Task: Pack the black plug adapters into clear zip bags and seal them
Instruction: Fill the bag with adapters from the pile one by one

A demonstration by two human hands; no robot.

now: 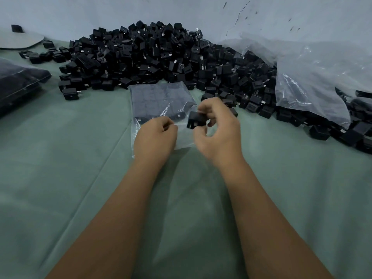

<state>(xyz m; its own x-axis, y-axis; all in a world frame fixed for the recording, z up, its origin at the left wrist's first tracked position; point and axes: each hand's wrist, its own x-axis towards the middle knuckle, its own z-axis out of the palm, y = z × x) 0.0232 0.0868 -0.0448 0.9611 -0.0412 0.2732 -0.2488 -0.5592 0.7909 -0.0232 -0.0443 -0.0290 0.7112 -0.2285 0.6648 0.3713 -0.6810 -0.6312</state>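
Green cloth with long creases over the counter, backed by a pale wall with a crack and dark flecks.

Far left of the pile of adapters: one grey round disc with a single black block on it, and nearer, one filled bag of dark contents lying flat at the frame edge. A handful of stray adapters between disc and pile.

Pile itself against the wall, too many to count. Directly in front of it, one clear zip bag lying flat, packed with rows of adapters, open end toward the camera. Right of the pile, one large crumpled plastic sheet draped over more adapters.

Two bare forearms reaching in from the bottom edge toward the zip bag. Left hand resting on the bag's near end, fingers curled, pinching the edge of the plastic at its mouth. Right hand raised just right of the mouth, thumb and fingers pinching one adapter, prongs pointing down-left; slightly blurred.
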